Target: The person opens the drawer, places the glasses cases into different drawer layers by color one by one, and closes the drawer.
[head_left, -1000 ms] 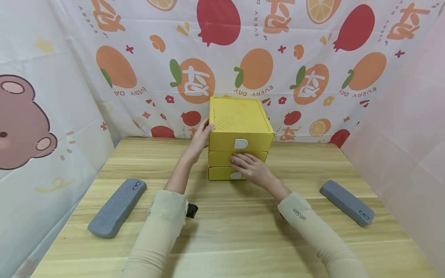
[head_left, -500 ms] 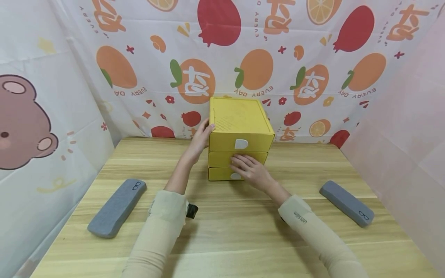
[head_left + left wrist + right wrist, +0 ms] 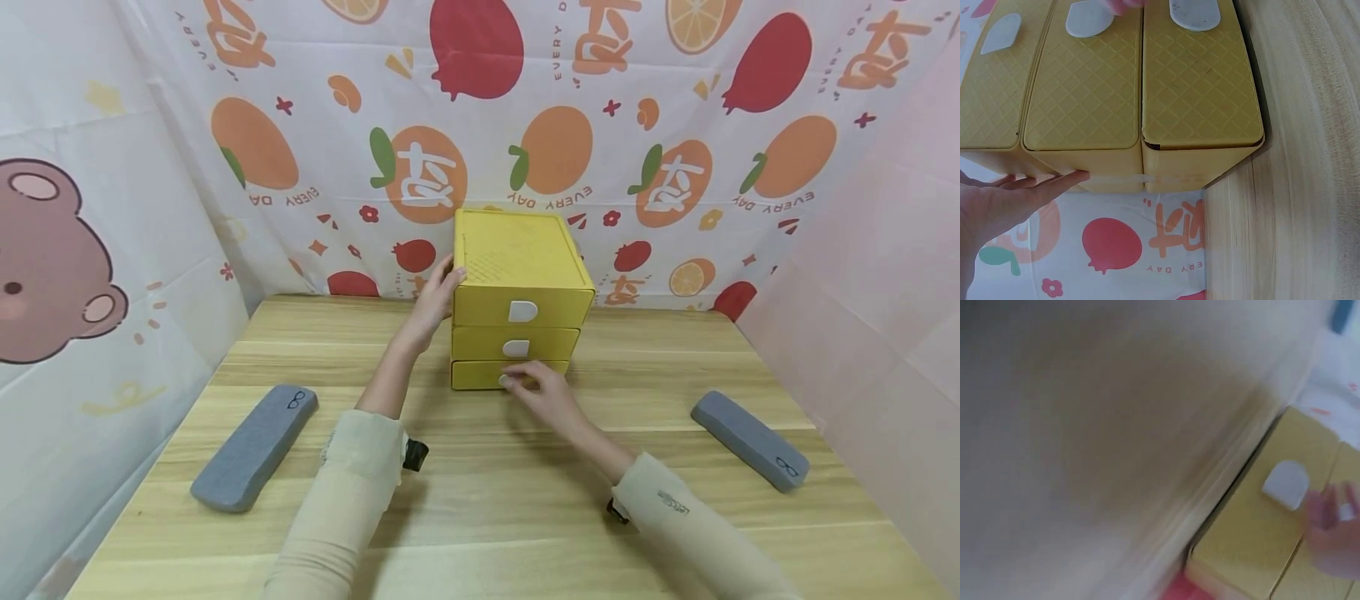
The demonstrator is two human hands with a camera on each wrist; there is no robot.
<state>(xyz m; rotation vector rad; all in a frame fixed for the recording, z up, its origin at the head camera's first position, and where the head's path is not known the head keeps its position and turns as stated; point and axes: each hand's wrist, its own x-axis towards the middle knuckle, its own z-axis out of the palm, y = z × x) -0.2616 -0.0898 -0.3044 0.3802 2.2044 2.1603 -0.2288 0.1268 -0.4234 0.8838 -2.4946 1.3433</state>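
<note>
A yellow three-drawer storage box stands on the table, each drawer front bearing a white tab handle. My left hand rests against its left side, the thumb at the top edge. In the left wrist view, the fingers lie straight along the side wall. My right hand is in front of the bottom drawer, fingers loosely bent beside its handle, which they partly cover. The blurred right wrist view puts the hand just beside the bottom handle. All drawers look pushed in.
A grey glasses case lies on the left of the wooden table, another grey glasses case on the right. A fruit-print cloth hangs behind the box, with pale cloths at both sides.
My right hand has moved down from the middle drawer's handle to the bottom drawer, uncovering the middle handle. The left hand has stayed on the box's side.
</note>
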